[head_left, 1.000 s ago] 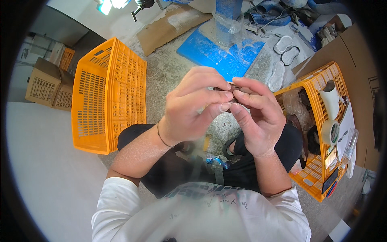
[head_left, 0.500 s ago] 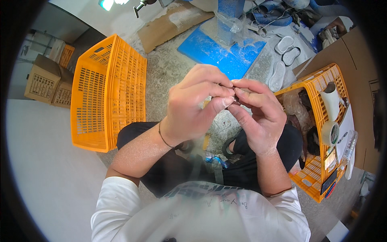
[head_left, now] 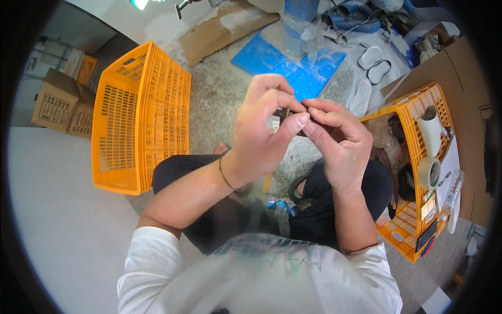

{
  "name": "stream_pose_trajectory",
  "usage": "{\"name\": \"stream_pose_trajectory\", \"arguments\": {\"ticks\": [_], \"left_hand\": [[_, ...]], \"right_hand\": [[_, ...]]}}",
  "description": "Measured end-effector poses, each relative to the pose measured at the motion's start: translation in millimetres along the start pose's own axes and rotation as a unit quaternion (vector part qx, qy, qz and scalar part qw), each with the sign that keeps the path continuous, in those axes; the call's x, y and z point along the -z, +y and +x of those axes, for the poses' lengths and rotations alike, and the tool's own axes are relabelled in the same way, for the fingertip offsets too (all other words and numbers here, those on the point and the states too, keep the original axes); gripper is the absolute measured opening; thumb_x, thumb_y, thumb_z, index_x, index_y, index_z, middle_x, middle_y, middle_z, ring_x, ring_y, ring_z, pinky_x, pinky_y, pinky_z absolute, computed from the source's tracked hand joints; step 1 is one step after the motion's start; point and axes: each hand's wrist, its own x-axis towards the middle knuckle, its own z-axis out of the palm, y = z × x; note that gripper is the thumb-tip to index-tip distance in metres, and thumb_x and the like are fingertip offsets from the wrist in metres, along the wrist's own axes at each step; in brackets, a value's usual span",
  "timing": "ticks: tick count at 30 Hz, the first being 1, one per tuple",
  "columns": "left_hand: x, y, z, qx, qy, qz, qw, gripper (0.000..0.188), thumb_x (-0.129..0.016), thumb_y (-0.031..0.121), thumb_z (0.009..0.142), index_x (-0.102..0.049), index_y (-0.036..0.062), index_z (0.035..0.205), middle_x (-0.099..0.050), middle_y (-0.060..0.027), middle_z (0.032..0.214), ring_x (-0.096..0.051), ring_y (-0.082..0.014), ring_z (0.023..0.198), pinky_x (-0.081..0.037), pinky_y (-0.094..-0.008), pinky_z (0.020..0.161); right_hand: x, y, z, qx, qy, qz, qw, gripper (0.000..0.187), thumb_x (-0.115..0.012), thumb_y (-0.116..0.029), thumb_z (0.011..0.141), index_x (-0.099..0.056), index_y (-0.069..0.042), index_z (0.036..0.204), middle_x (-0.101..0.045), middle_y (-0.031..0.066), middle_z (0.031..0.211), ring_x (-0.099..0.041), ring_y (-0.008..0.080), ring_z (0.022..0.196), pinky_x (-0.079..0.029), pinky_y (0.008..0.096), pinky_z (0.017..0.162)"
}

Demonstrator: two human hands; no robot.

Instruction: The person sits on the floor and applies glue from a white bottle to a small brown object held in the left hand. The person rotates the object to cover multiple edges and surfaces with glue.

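My left hand (head_left: 261,128) and my right hand (head_left: 342,144) meet in front of my chest, fingertips close together. Between them they pinch a small dark brown piece (head_left: 283,112). Fingers cover most of it, so I cannot tell its kind. The left thumb presses from the near side with its fingers curled over the far side. On the right, thumb and forefinger close on the piece's other end. Pale dust coats both hands and forearms, and a thin dark band (head_left: 226,175) circles the left wrist.
Stacked orange crates (head_left: 164,104) stand at the left. Another orange crate (head_left: 413,230) at the right bears a tape roll (head_left: 429,173) and a white tube-like piece (head_left: 430,133). A dusty blue base plate (head_left: 266,64), a cardboard sheet (head_left: 225,32) and white shoe soles (head_left: 360,98) lie ahead.
My left hand has shifted slightly right and up, its fingers more arched. My right hand has turned a little, its thumb now higher against the piece. Bare toes now show beside my left forearm.
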Motion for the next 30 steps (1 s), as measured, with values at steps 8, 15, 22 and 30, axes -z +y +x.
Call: {"name": "stream_pose_trajectory", "arguments": {"ticks": [8, 15, 22, 30], "left_hand": [[20.0, -2.3, 8.3, 0.058, -0.147, -0.08, 0.984, 0.075, -0.082, 0.006, 0.08, -0.046, 0.0062, 0.146, -0.05, -0.0097, 0.136, -0.056, -0.0201, 0.123, -0.047, -0.0352, 0.106], [22.8, 0.0, 8.3, 0.075, -0.2, -0.031, 0.976, 0.065, -0.081, 0.01, 0.082, -0.053, 0.0059, 0.141, -0.056, -0.0085, 0.134, -0.06, -0.0201, 0.12, -0.051, -0.0342, 0.101], [13.0, 1.7, 5.1, 0.088, -0.138, -0.028, 0.986, 0.046, -0.079, 0.009, 0.083, -0.062, 0.0034, 0.126, -0.064, -0.0091, 0.118, -0.067, -0.0192, 0.102, -0.057, -0.0318, 0.086], [-0.5, -1.8, 1.6, 0.131, -0.1, -0.015, 0.986, 0.041, -0.079, 0.011, 0.084, -0.062, 0.0021, 0.12, -0.066, -0.0094, 0.108, -0.068, -0.0171, 0.096, -0.058, -0.0315, 0.084]], "right_hand": [[13.4, -5.7, 2.6, -0.018, 0.014, -0.026, 0.999, 0.018, -0.077, 0.004, 0.083, -0.073, 0.003, 0.1, -0.07, 0.0181, 0.118, -0.067, 0.0247, 0.11, -0.052, 0.0368, 0.098], [15.0, 2.0, 7.3, -0.072, 0.015, 0.067, 0.995, 0.02, -0.079, -0.001, 0.085, -0.074, 0.003, 0.103, -0.072, 0.0114, 0.113, -0.068, 0.0161, 0.1, -0.055, 0.0291, 0.088], [13.5, 4.0, 7.0, -0.095, 0.025, 0.076, 0.992, 0.018, -0.079, -0.003, 0.085, -0.075, 0.002, 0.102, -0.073, 0.0114, 0.112, -0.068, 0.016, 0.099, -0.055, 0.0291, 0.087], [13.7, 9.8, 8.7, -0.112, 0.03, 0.091, 0.989, 0.016, -0.078, -0.001, 0.085, -0.075, 0.003, 0.1, -0.072, 0.0115, 0.111, -0.068, 0.016, 0.097, -0.057, 0.0291, 0.084]]}}
